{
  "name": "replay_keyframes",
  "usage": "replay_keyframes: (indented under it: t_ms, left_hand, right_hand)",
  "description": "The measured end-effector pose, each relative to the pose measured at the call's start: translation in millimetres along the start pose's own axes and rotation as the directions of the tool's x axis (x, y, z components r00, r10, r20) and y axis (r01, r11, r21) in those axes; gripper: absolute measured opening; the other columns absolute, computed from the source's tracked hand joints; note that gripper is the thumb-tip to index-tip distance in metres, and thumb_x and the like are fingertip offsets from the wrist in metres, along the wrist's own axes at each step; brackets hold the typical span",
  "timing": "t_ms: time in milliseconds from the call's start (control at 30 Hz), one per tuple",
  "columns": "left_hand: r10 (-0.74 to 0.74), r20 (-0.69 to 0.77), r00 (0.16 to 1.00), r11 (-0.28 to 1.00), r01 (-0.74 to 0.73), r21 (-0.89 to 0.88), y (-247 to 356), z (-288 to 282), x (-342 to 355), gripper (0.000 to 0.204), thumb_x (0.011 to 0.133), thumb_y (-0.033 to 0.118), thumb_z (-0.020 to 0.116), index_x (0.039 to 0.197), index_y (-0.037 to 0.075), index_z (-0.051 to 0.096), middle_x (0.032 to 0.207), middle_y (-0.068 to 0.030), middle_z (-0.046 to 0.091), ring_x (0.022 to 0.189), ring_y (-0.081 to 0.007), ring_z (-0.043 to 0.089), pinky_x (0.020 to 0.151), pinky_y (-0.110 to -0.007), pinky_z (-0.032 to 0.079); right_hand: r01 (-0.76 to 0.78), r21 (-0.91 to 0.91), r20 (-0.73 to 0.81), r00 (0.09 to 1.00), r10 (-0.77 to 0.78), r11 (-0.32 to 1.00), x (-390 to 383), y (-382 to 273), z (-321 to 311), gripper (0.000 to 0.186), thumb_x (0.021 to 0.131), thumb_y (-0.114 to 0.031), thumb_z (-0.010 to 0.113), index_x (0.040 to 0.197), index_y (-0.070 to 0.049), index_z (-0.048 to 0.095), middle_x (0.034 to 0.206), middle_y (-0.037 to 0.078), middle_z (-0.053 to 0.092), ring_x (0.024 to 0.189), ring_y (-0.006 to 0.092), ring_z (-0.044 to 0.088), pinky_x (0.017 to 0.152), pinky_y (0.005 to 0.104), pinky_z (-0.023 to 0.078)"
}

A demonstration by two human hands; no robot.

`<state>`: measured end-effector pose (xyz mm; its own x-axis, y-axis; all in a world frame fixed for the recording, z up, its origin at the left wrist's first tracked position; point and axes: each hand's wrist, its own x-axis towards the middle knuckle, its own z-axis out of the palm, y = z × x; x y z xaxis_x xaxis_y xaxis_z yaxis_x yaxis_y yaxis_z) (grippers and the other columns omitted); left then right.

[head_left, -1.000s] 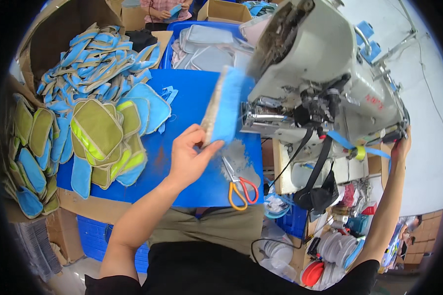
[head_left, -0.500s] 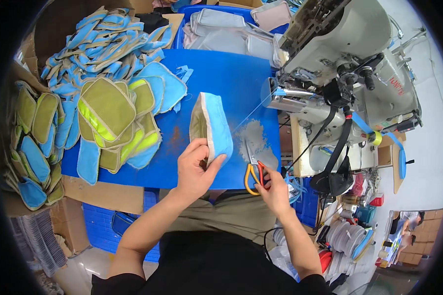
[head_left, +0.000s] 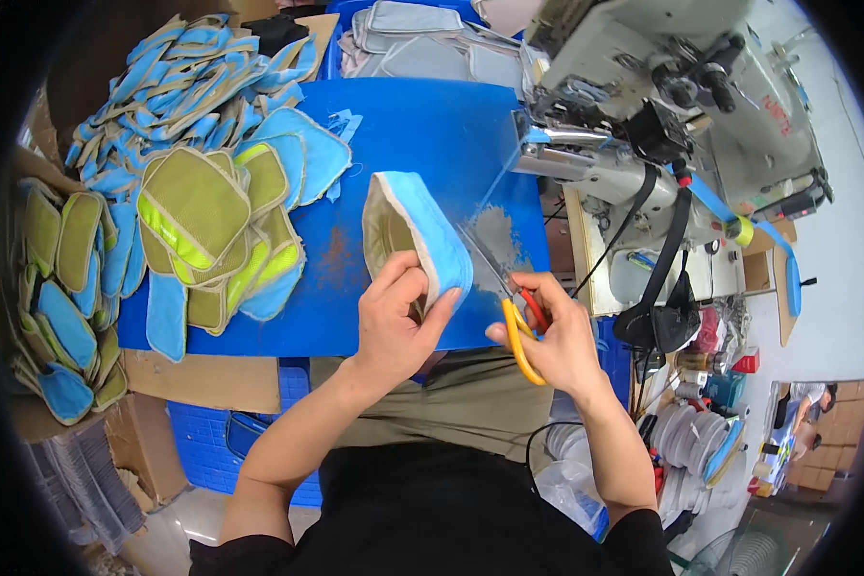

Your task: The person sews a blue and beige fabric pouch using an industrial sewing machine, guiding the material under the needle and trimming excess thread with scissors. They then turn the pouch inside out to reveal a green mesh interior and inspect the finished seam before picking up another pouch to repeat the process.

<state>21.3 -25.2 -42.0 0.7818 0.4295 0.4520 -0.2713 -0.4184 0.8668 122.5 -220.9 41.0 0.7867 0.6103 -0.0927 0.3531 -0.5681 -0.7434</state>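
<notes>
My left hand grips a blue-and-khaki fabric pouch, held upright with its khaki inner side showing. My right hand holds scissors with orange and red handles, their blades pointing up and left beside the pouch's right edge; I cannot tell if they touch it. A pale thread or strip runs from the sewing machine's arm down toward the pouch. Both hands are over the front of the blue work surface. A pile of olive and blue pads lies to the left.
Blue-and-khaki strips heap at the back left. More pads stand in a cardboard box at far left. A blue bin of grey pieces is behind. The sewing machine fills the right, with spools lower down.
My right hand left the machine's far side, took hold of the scissors and raised them beside the pouch. My left hand turned the pouch and moved slightly right.
</notes>
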Motion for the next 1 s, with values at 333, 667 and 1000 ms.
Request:
replay_keyframes:
  t_ms: [333, 667, 1000]
  left_hand:
    - [-0.013, 0.067, 0.998, 0.998, 0.009, 0.054, 16, 7, 2, 0.008, 0.09, -0.005, 0.076, 0.094, -0.005, 0.068, 0.116, -0.0106, 0.063, 0.073, -0.0049, 0.062, 0.053, -0.022, 0.047]
    - [0.211, 0.063, 0.975, 0.833, -0.213, 0.511, -54, -4, 74, 0.028, 0.09, 0.006, 0.07, 0.118, 0.004, 0.07, 0.13, -0.0181, 0.066, 0.116, -0.0356, 0.065, 0.095, -0.043, 0.054]
    - [-0.144, 0.523, 0.84, 0.707, -0.283, 0.648, -94, 29, 100, 0.03, 0.089, 0.018, 0.076, 0.117, 0.009, 0.074, 0.104, -0.0112, 0.067, 0.102, -0.0327, 0.067, 0.087, -0.045, 0.054]
  right_hand:
    - [0.026, 0.188, -0.058, 0.998, -0.016, 0.982, -11, 35, 2, 0.053, 0.083, -0.025, 0.092, 0.124, -0.004, 0.068, 0.068, -0.002, 0.056, 0.062, 0.0085, 0.045, 0.062, 0.026, 0.043]
    - [-0.173, -0.269, -0.138, 0.981, 0.139, 0.948, 26, 109, 25, 0.052, 0.091, -0.033, 0.08, 0.127, -0.004, 0.057, 0.096, 0.023, 0.076, 0.087, 0.0451, 0.074, 0.079, 0.0491, 0.058]
    - [0.176, -0.058, -0.384, 0.905, -0.185, 0.983, 36, 113, 64, 0.033, 0.09, -0.016, 0.074, 0.119, 0.0, 0.07, 0.117, 0.021, 0.066, 0.107, 0.0404, 0.066, 0.093, 0.0453, 0.054]
